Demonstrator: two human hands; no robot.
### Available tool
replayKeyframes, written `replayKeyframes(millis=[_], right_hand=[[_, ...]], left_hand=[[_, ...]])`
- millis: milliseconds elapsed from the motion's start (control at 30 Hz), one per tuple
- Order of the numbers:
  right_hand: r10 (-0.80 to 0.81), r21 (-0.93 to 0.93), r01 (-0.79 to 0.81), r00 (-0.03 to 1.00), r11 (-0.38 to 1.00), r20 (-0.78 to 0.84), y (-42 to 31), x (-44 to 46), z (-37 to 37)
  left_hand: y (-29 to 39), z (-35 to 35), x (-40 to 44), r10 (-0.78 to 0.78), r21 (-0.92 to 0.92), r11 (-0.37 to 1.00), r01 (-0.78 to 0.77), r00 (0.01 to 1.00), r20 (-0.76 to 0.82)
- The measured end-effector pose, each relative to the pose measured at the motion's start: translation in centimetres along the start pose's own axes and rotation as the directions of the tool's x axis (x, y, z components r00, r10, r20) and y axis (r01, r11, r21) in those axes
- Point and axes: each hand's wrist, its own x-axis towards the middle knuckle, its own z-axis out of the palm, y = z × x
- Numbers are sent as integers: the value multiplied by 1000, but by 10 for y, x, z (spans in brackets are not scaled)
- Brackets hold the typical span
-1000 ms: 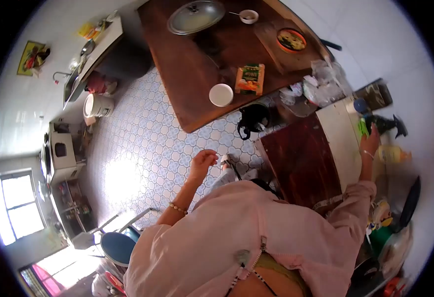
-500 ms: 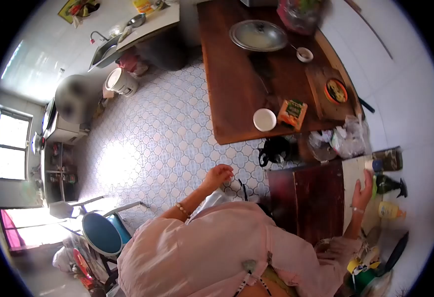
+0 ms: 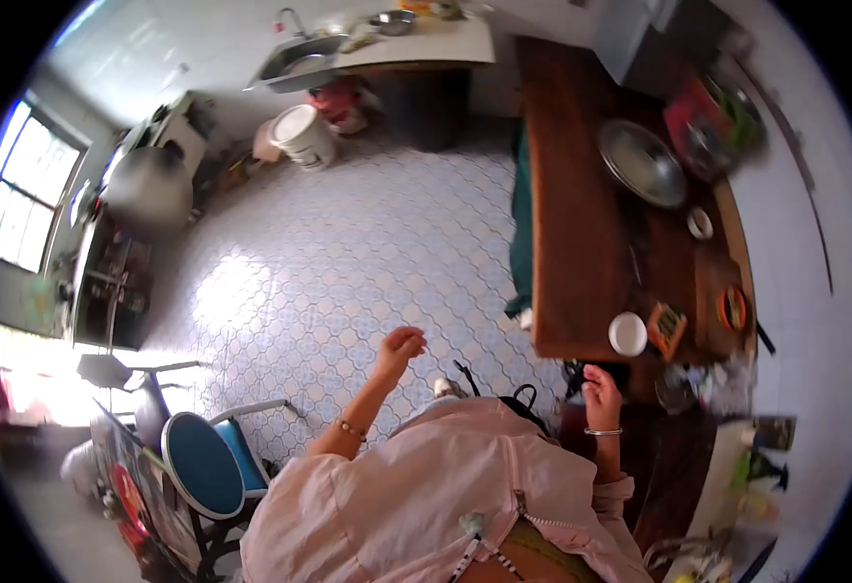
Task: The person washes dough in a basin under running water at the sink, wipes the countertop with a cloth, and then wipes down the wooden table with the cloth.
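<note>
My left hand hangs over the tiled floor, its fingers loosely bent and nothing visible in them. Near the table's front edge is my right hand, fingers half curled and apart, empty. Closest to it on the wooden table are a white bowl and an orange packet. Farther back stand an orange-rimmed bowl on a wooden board, a small white dish and a wide metal basin.
A blue-seated chair stands at left. A white bucket sits below the counter with the sink. Bottles, including a dark green pump bottle, line the right wall. A dark red wooden surface lies beside me.
My right hand has come away from the bottles by the right wall, inward to the table's front. The view has turned, so the table appears farther right. My left hand stays empty.
</note>
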Motion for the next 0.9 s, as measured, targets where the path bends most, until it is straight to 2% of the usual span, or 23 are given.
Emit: replayKeyframes(millis=[67, 100, 133, 200, 233, 300, 433, 533, 600, 633, 733, 800, 833, 900], right_hand=[[-25, -33, 29, 991, 999, 129, -34, 39, 47], [-52, -23, 57, 980, 998, 194, -49, 59, 67], [-76, -14, 82, 964, 997, 254, -63, 79, 85], [-118, 28, 115, 943, 993, 312, -76, 117, 120], [-153, 66, 138, 921, 988, 358, -80, 134, 136], [-153, 41, 150, 896, 988, 417, -92, 169, 165], [-197, 58, 197, 829, 979, 524, -109, 242, 225], [-205, 52, 211, 813, 976, 545, -115, 301, 264], [-215, 114, 183, 792, 977, 572, -115, 345, 285], [-145, 91, 113, 767, 989, 625, -118, 372, 294], [-180, 147, 115, 793, 982, 582, -127, 449, 316], [-237, 182, 167, 833, 969, 501, -121, 503, 335], [-223, 200, 142, 849, 969, 480, -127, 526, 342], [-199, 192, 117, 849, 974, 490, -146, 562, 348]], left_hand=[[10, -43, -5, 7, -86, 996, -27, 975, -222], [5, -65, -5, 34, -97, 993, -63, 959, -282], [5, -81, -8, 40, -97, 993, -72, 955, -294], [0, -105, -15, -1, -164, 983, -78, 900, -436], [-3, -115, -18, -6, -167, 983, -76, 896, -444], [-8, -127, -16, 2, -247, 958, -148, 863, -506], [4, -146, 18, -22, -265, 950, -164, 813, -582], [32, -161, 75, 40, -213, 954, -212, 791, -610], [54, -170, 122, 39, -203, 956, -209, 782, -622], [70, -173, 150, 35, -198, 958, -205, 774, -632], [112, -181, 234, 26, -228, 954, -194, 811, -585], [144, -186, 288, 56, -161, 972, -169, 838, -543], [165, -186, 310, 93, -99, 981, -168, 850, -518], [188, -193, 355, 94, -94, 982, -165, 851, -516]])
